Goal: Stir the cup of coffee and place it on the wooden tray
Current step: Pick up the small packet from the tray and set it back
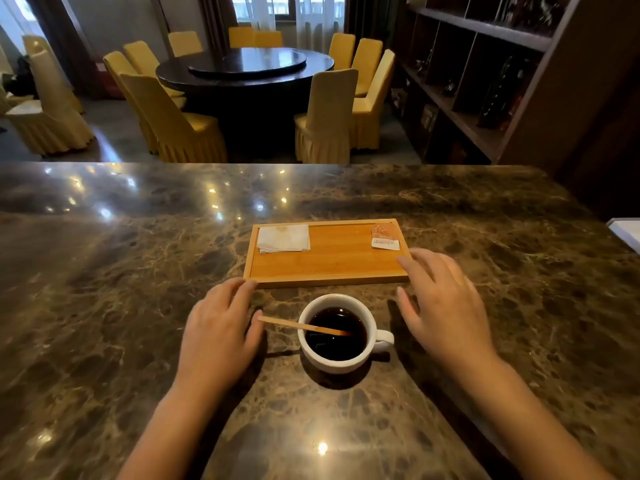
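A white cup (313, 356) full of dark coffee stands on the marble counter, its handle pointing right. A thin wooden stir stick (284, 323) leans in the coffee, its free end sticking out to the left over the rim. Just behind the cup lies a rectangular wooden tray (339, 261). My left hand (218, 334) hovers palm down left of the cup, fingers apart, close to the stick's end and holding nothing. My right hand (446, 313) is spread to the right of the cup near the tray's front right corner, empty too.
On the tray lie a folded white napkin (283, 238) at the back left and an orange sugar packet (385, 236) at the back right. A white object (625, 233) pokes in at the counter's right edge. Beyond the counter stand a round table, yellow chairs and dark shelves.
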`<state>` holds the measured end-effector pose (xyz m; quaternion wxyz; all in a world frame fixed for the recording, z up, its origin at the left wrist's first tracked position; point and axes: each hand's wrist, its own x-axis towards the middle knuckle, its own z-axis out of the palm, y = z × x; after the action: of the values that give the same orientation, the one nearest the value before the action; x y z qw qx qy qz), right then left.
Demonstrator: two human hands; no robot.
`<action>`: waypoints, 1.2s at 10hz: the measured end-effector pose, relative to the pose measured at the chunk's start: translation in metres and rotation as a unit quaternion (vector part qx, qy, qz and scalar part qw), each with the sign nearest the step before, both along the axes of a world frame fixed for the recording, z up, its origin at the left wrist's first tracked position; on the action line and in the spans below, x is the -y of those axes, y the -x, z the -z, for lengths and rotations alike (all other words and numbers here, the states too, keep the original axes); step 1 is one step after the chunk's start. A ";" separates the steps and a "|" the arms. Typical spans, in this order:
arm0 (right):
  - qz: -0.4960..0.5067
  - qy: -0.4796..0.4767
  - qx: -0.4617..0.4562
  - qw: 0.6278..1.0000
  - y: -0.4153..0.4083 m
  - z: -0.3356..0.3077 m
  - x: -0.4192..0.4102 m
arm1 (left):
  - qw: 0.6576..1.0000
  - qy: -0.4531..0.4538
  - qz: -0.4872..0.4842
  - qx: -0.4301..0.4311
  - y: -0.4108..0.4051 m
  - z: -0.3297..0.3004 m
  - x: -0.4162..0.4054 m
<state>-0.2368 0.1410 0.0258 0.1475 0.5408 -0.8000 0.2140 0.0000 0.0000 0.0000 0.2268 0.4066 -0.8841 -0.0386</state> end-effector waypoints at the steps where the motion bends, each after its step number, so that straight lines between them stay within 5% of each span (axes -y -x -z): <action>1: 0.002 -0.024 -0.023 0.999 0.013 0.007 0.021 | 0.999 -0.022 -0.006 0.027 0.006 0.011 0.002; 4: 0.001 -0.163 -0.002 0.987 0.056 0.037 0.086 | 0.996 -0.048 -0.015 0.068 0.007 0.036 0.006; 7: 0.047 -0.063 0.096 0.992 0.065 0.027 0.107 | 0.996 -0.059 -0.026 0.063 0.006 0.037 0.006; 10: 0.134 -0.053 0.300 0.943 0.085 0.030 0.115 | 0.995 -0.064 -0.027 0.071 0.007 0.036 0.006; 12: 0.133 -0.053 0.298 0.944 0.089 0.036 0.119 | 0.995 -0.068 -0.028 0.072 0.007 0.036 0.006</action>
<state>-0.3261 0.0216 -0.0101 -0.0989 0.3479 -0.8824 0.3010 -0.0071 -0.0059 -0.0363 0.1353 0.4477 -0.8816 -0.0632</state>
